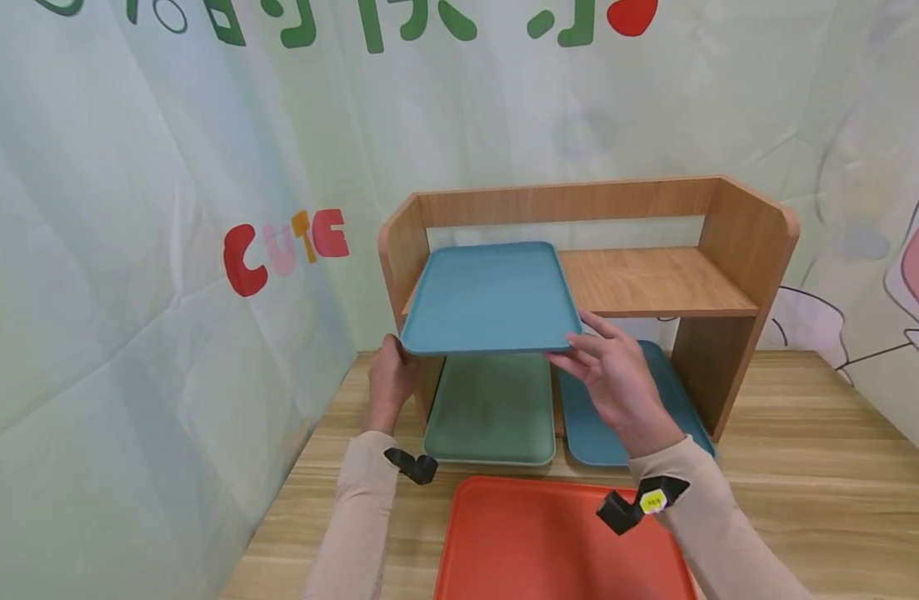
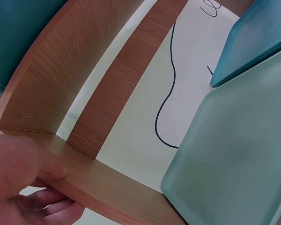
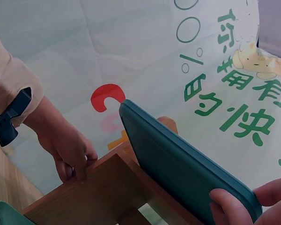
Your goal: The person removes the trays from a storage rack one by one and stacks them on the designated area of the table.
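A blue rectangular tray sits over the left part of the upper board of a small wooden desk shelf, with its front edge jutting out past the board. My right hand pinches the tray's front right corner, thumb and fingers on opposite faces in the right wrist view. The left hand grips the front edge of the shelf's left side panel, just below the tray's front left corner. Whether the tray's underside touches the board is hard to tell.
Under the upper board lie a green tray on the left and another blue tray on the right. A red-orange tray lies in front on the wood-grain table. A printed cloth hangs behind and to the left.
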Action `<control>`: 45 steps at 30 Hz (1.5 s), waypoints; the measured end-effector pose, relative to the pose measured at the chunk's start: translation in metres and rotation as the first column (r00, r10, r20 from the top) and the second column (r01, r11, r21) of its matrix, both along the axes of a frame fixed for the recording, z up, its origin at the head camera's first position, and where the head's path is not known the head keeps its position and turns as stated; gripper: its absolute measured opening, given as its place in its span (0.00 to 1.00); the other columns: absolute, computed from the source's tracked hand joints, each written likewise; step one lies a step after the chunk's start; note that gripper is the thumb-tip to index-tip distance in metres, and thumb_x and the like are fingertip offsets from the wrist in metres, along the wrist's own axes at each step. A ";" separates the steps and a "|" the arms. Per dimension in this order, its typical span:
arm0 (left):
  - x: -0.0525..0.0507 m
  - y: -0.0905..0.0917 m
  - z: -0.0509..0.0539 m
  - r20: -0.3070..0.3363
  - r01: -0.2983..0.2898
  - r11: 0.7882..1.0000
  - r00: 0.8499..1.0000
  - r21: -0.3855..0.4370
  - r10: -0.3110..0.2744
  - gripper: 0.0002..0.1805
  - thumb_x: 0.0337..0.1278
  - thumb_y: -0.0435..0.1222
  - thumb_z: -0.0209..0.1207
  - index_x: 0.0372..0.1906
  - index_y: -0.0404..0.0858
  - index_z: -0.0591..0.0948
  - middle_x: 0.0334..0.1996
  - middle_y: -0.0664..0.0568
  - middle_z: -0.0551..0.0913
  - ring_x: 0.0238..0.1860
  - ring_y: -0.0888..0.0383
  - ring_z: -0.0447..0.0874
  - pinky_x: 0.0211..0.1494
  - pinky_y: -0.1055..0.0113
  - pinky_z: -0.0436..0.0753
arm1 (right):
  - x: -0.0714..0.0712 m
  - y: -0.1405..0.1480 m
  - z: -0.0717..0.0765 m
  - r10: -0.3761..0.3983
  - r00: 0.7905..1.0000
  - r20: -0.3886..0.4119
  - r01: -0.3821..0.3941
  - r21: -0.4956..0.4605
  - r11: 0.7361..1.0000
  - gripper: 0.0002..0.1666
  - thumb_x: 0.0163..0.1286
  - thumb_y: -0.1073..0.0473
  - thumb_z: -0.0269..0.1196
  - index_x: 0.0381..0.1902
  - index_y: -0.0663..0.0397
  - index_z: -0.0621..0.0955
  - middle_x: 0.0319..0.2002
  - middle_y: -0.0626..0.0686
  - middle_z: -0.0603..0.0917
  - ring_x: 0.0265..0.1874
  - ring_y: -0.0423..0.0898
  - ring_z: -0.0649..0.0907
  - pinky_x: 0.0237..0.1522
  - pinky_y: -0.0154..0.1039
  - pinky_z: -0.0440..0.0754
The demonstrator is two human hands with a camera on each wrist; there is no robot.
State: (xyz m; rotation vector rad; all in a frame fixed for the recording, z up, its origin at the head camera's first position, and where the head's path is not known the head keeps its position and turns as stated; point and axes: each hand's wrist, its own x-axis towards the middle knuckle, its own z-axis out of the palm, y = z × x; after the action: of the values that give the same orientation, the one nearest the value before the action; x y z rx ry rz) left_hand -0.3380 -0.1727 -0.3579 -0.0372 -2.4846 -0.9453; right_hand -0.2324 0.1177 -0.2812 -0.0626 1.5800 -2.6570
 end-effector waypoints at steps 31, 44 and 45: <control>0.002 0.002 0.005 0.150 -0.018 0.995 0.989 0.094 0.004 0.11 0.60 0.33 0.51 0.45 0.31 0.70 0.38 0.39 0.77 0.39 0.46 0.76 0.40 0.56 0.77 | 0.019 0.043 -0.009 0.012 0.999 -0.039 -0.013 -0.011 1.000 0.34 0.73 0.67 0.50 0.74 0.54 0.56 0.73 0.59 0.53 0.48 0.42 0.83 0.49 0.39 0.81; 0.000 0.002 0.004 0.181 -0.019 0.993 0.983 0.116 -0.003 0.12 0.62 0.34 0.51 0.48 0.32 0.69 0.42 0.39 0.77 0.42 0.46 0.76 0.42 0.55 0.78 | 0.024 0.056 -0.011 0.027 0.998 -0.058 -0.027 -0.002 1.000 0.35 0.71 0.65 0.54 0.73 0.55 0.57 0.72 0.59 0.55 0.47 0.42 0.85 0.46 0.38 0.82; 0.001 0.002 0.004 0.177 -0.017 0.993 0.984 0.114 -0.003 0.12 0.62 0.34 0.51 0.48 0.32 0.69 0.41 0.39 0.77 0.41 0.46 0.76 0.42 0.56 0.78 | 0.024 0.058 -0.011 0.030 0.998 -0.060 -0.031 -0.009 0.999 0.35 0.71 0.65 0.54 0.73 0.56 0.57 0.71 0.58 0.57 0.47 0.43 0.85 0.46 0.38 0.82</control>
State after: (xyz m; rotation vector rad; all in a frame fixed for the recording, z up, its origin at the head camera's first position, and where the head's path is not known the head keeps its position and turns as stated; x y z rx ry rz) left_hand -0.3374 -0.1705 -0.3538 0.0974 -2.5833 -1.1315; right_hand -0.2083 0.1754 -0.2925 -0.1671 1.5688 -2.6643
